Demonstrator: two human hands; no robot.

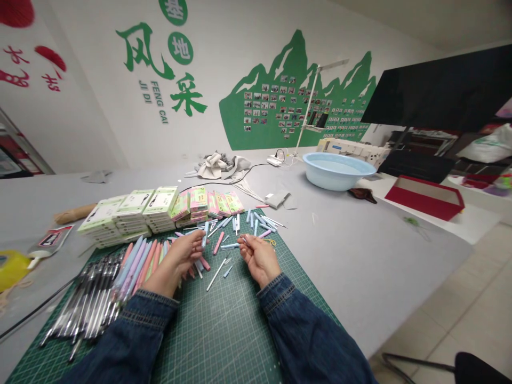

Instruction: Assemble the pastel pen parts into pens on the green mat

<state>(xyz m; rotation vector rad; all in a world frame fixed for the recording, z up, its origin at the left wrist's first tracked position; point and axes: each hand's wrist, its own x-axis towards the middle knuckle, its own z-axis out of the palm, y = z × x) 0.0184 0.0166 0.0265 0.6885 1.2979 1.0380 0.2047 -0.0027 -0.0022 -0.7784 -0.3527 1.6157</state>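
My left hand is closed around a light blue pen barrel, held upright above the green cutting mat. Just right of it, my right hand is closed in a pinch; whatever sits between its fingertips is too small to name. Between the hands lie a pink pen part, a thin white refill and a small blue piece. Several blue pen barrels and white refills are scattered beyond my fingers. Pastel pens lie in a row beside my left forearm.
Black-and-clear pens cover the mat's left side. White-green boxes and pink-green packets are stacked behind. Farther back stand a blue basin and a sewing machine. Yellow tape lies far left, a red box right.
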